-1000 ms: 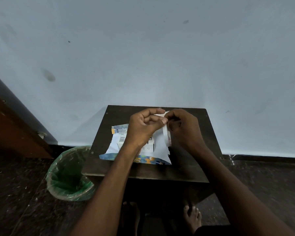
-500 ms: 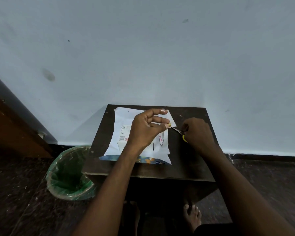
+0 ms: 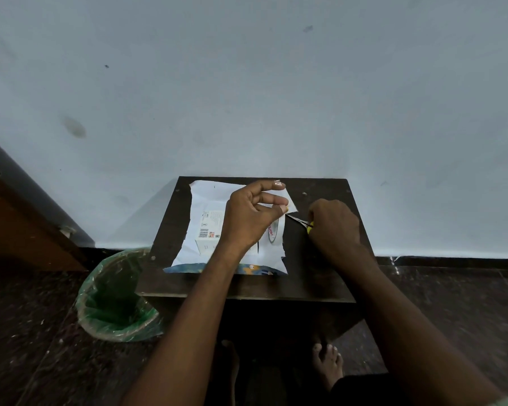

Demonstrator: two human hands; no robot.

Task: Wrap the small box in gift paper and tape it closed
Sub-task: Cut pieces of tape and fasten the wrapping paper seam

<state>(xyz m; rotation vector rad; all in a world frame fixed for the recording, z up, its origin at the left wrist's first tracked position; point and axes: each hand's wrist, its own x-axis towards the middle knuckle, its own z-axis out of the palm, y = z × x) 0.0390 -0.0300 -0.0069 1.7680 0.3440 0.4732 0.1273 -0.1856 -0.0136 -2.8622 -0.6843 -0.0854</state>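
**A:** So we're at a small dark wooden table (image 3: 320,276) pushed against a plain pale wall (image 3: 247,83), dark floor underneath. Where's the box?

**B:** The small white box (image 3: 210,235) is lying on the gift paper (image 3: 206,191), right under our left wrist. The paper is spread white side up, with its printed edge showing on the side nearest us.

**A:** And our hands?

**B:** Our left hand (image 3: 248,221) is raised over the paper, thumb and fingertips pinched together, index finger stretched out. We can't tell what's in the pinch, maybe a tape end. The tape roll (image 3: 276,232) sits just below that hand. Our right hand (image 3: 335,227) is curled around yellow-handled scissors (image 3: 301,221), blades pointing at the left fingertips.

**A:** Anything else around?

**B:** A bin with a green liner (image 3: 115,297) on the floor, left of our left arm. Our bare toes (image 3: 327,358) peek out below the table.
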